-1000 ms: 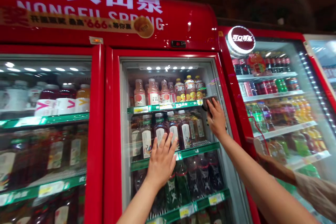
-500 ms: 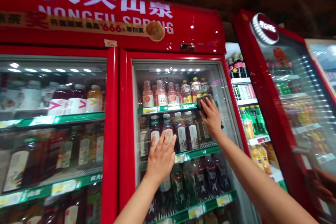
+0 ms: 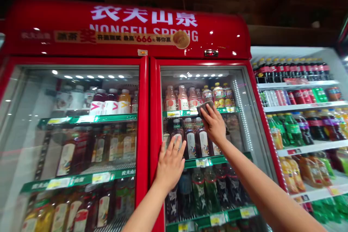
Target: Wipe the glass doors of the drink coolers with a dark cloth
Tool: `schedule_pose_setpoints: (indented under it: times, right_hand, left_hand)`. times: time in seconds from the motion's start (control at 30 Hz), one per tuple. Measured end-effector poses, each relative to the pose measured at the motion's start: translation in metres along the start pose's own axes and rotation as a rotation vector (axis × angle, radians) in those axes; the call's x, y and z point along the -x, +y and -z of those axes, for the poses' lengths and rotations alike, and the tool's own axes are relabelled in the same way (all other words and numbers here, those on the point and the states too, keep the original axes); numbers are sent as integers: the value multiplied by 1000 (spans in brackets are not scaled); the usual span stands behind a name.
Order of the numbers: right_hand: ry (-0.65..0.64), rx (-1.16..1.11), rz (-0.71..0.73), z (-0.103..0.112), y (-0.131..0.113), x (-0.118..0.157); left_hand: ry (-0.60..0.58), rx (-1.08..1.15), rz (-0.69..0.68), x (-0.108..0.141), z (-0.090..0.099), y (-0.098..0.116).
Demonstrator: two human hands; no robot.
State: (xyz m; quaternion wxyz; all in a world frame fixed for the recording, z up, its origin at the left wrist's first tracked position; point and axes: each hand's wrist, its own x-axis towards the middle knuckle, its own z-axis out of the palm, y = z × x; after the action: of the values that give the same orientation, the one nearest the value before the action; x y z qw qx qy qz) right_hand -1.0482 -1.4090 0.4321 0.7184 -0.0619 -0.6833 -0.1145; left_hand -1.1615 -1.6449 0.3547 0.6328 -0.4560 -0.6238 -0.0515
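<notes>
Very red fridge (image 3: 225, 38), bright white lettering (image 3: 161, 19)
Tan banner (image 3: 127, 38) with dark and red characters, green shelf strips (image 3: 124, 117) with yellow-and-white tags (image 3: 100, 177), some pale pink bottles (image 3: 183, 98), and the pad (image 3: 201, 110) is just dark grey lol.

Your right hand (image 3: 214, 122) covers part of the dark pad (image 3: 203, 109), so you cannot make out its full outline. Your left hand (image 3: 170, 165) hides parts of the bottles (image 3: 177, 130) behind it. Both your forearms run off the bottom edge, which also cuts off the red fridge (image 3: 144, 123). A paper strip (image 3: 116, 38) covers the lower part of the Latin lettering (image 3: 194, 36). The price tags (image 3: 218, 219) are too blurred for you to read, as is the small display (image 3: 211, 53).
</notes>
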Motion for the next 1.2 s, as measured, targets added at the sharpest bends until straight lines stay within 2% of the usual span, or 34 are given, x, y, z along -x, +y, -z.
schedule_pose_setpoints:
  times: [0.1, 0.2, 0.3, 0.4, 0.47, 0.53, 0.6, 0.63, 0.67, 0.73, 0.8, 0.87, 0.9, 0.97, 1.07, 1.2]
  right_hand:
    - [-133, -12, 179, 7, -27, 15]
    - [-189, -7, 263, 18, -26, 28]
    - [-119, -9, 163, 8, -29, 15]
    - [-45, -9, 3, -13, -57, -6]
    - [-58, -21, -5, -22, -80, -8]
    - [-139, -73, 143, -20, -94, 2]
    - [-231, -131, 340, -14, -96, 16]
    - [-256, -147, 393, -11, -94, 19]
    - [-263, -153, 396, -10, -92, 20]
    - [-231, -143, 278, -12, -94, 10]
    - [-187, -125, 108, -21, -107, -8]
    - [-172, -120, 19, -31, -126, -21]
    - [-183, -131, 30, -34, -134, -23]
    - [-232, -182, 148, -36, -143, -17]
    - [-274, -271, 314, -28, -134, 7]
    - [-147, -339, 212, -22, -125, 16]
  left_hand:
    - [-7, -19, -8, 6, 3, -2]
    - [-25, -44, -11, 14, 8, -5]
    - [-48, -72, -2, 21, 12, -12]
    - [-60, -93, 0, 26, 16, -17]
    - [-63, -102, -2, 30, 18, -19]
    - [-67, -110, -2, 35, 21, -20]
    - [-73, -119, -2, 42, 24, -21]
    - [-77, -122, -4, 45, 25, -22]
    - [-81, -124, -7, 48, 27, -23]
    - [-87, -127, -10, 52, 29, -26]
    - [-91, -129, -2, 54, 32, -30]
    - [-98, -129, 5, 54, 35, -32]
    - [-103, -128, 6, 54, 36, -33]
    - [-115, -128, 6, 55, 40, -33]
    - [-124, -141, 4, 59, 48, -33]
    - [-115, -172, -7, 67, 56, -36]
